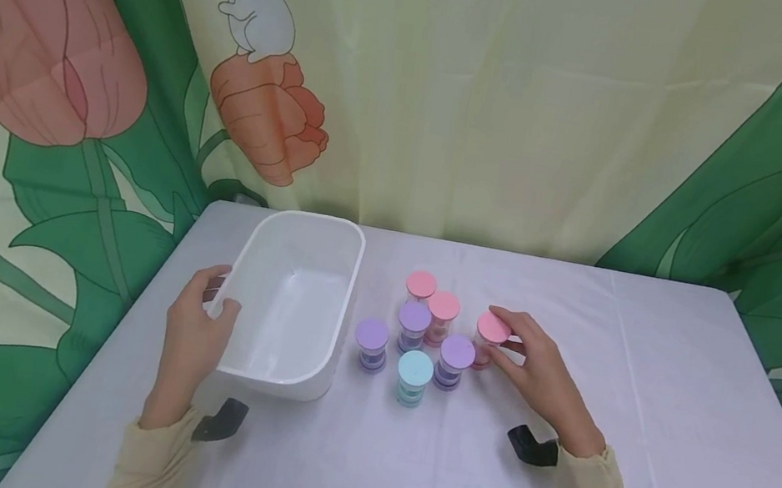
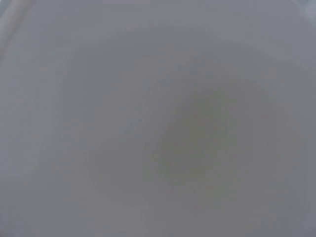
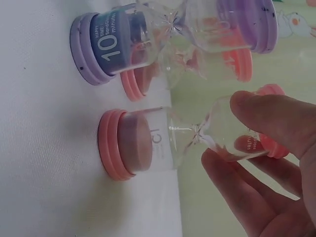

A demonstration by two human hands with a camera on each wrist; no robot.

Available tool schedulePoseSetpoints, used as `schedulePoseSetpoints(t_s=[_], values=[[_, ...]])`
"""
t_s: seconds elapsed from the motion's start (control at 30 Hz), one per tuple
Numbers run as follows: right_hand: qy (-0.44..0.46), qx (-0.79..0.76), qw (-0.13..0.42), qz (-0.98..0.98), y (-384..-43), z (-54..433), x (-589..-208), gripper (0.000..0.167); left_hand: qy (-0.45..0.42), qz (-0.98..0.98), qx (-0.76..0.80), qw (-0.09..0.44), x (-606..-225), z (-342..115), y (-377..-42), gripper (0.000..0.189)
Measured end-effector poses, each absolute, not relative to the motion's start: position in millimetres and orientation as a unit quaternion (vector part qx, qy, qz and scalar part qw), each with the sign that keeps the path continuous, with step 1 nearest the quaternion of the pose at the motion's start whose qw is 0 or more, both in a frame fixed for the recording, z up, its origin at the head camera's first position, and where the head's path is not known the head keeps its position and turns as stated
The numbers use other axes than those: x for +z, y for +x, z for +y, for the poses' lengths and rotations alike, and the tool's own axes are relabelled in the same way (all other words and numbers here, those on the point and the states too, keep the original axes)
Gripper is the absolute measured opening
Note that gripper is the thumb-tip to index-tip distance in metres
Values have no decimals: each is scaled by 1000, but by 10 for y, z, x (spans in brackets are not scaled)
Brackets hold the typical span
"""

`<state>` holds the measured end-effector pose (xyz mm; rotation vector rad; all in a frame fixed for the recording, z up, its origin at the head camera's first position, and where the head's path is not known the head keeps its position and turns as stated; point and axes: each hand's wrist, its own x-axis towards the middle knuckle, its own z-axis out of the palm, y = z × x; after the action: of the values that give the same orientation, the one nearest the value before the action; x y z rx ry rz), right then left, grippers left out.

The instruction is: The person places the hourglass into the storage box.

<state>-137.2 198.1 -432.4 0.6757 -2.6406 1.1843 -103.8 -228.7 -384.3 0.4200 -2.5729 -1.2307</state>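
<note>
My right hand [image 1: 542, 372] pinches a pink-capped hourglass [image 1: 492, 327] by its upper part, thumb on one side and fingers on the other. In the right wrist view this hourglass [image 3: 136, 143] has pink sand in its lower bulb. My left hand [image 1: 199, 329] holds the left rim of a white plastic tub [image 1: 282, 312], its thumb over the edge. Two more pink hourglasses [image 1: 444, 306], several purple ones [image 1: 373, 335] and a blue one [image 1: 415, 370] stand grouped between the tub and my right hand. The left wrist view is filled by a blurred pale surface.
A white cloth covers the table [image 1: 643, 383]. Behind its far edge hangs a curtain [image 1: 492, 124] printed with plants and a rabbit on a carrot. A black wrist mount [image 1: 532, 446] juts inward from the right wrist, another [image 1: 222, 421] from the left.
</note>
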Motion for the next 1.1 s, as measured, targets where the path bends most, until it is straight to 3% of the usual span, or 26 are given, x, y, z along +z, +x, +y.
schedulePoseSetpoints(t_s=[1.1], values=[[232,407,151,-871,-1578,1965,-3779,63,156,-877,-437,123,-3889,-2296,-1034,48]])
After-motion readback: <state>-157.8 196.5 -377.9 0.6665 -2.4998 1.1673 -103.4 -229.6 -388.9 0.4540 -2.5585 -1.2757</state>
